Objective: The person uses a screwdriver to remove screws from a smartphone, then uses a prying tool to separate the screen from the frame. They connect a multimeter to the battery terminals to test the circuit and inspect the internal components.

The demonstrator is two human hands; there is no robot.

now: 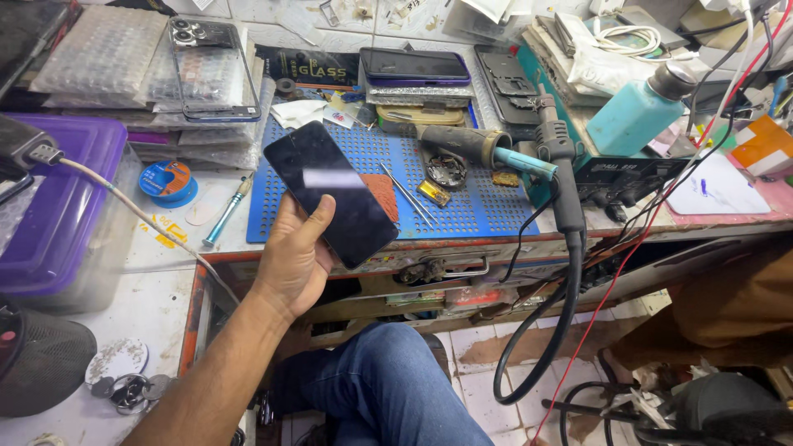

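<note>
A cluttered white workbench [165,289] fills the upper frame, its worn front edge running across the middle. A blue perforated mat [479,206] lies at centre. Below, at lower right, cracked pale floor tiles [487,355] show under black cables [545,330].

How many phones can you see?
3. One black phone is in the left hand. One lies on a stack behind the blue mat. One, back up, lies on bubble wrap far left. Others may be hidden in the clutter.
</note>
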